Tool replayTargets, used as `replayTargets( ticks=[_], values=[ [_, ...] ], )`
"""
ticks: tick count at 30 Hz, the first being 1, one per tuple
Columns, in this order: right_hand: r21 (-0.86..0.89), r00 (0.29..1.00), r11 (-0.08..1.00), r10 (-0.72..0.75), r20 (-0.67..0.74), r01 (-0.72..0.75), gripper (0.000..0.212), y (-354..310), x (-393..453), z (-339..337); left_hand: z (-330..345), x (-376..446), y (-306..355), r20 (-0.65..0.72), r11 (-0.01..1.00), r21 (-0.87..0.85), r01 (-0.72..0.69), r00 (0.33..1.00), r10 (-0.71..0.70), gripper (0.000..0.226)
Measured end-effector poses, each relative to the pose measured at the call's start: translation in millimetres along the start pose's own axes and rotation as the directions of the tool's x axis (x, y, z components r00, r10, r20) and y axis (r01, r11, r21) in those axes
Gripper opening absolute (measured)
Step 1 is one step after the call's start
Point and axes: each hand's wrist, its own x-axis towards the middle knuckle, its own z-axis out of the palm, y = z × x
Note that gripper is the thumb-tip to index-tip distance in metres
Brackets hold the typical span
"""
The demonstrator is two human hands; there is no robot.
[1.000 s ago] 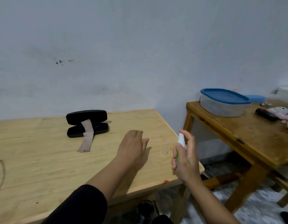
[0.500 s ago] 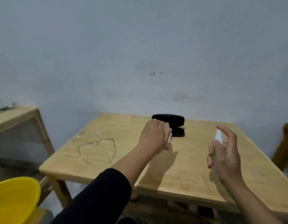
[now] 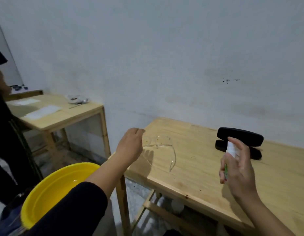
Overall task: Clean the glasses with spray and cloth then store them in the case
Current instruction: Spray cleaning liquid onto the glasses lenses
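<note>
Our left hand [image 3: 130, 145], fingers loosely curled and holding nothing, hovers at the glasses [image 3: 162, 147], which run rightward across the surface [image 3: 190, 167]; our right hand [image 3: 238, 169] grips the spray [image 3: 230, 150].

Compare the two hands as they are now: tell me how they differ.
The right hand grips a small white spray bottle, index finger over its top; the left hand holds nothing that can be seen. The right hand is raised over the table's near part, in front of the open black case; the left hand reaches over the table's left edge beside the clear glasses. Both are bare hands.
</note>
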Motion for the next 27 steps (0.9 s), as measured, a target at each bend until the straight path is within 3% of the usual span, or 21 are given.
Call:
replayTargets(
  ticks=[3, 11, 17, 22, 27],
  values=[
    [0.008, 1.0, 1.0, 0.009, 0.025, -0.009, 0.039, 3.3, 1.7, 15.4, 9.8, -0.8, -28.4, 0.055, 0.999, 0.029, -0.023, 0.998, 0.021, 0.046],
    [0.02, 0.998, 0.998, 0.054, 0.026, -0.055, 0.046, 15.6, 10.2, 33.3, 42.6, 14.7, -43.0, 0.148, 0.994, -0.058, -0.096, 0.984, 0.103, 0.039],
    [0.036, 0.996, 0.995, 0.093, 0.012, -0.093, 0.043, 20.3, 14.2, 36.2, 56.8, 26.6, -41.0, 0.082, 0.98, -0.171, -0.099, 0.99, 0.115, 0.022],
    [0.061, 0.992, 0.99, 0.123, 0.028, -0.125, 0.042, 19.7, 14.6, 39.2, 59.7, 30.1, -32.4, -0.003, 0.932, -0.361, -0.009, 1.0, 0.008, 0.018],
    [-0.002, 0.986, 0.993, 0.116, 0.119, -0.117, 0.041, 23.5, 4.6, 45.4, 54.9, 30.0, -14.5, 0.023, 0.784, -0.591, 0.19, 0.976, -0.219, 0.027]
  ],
)
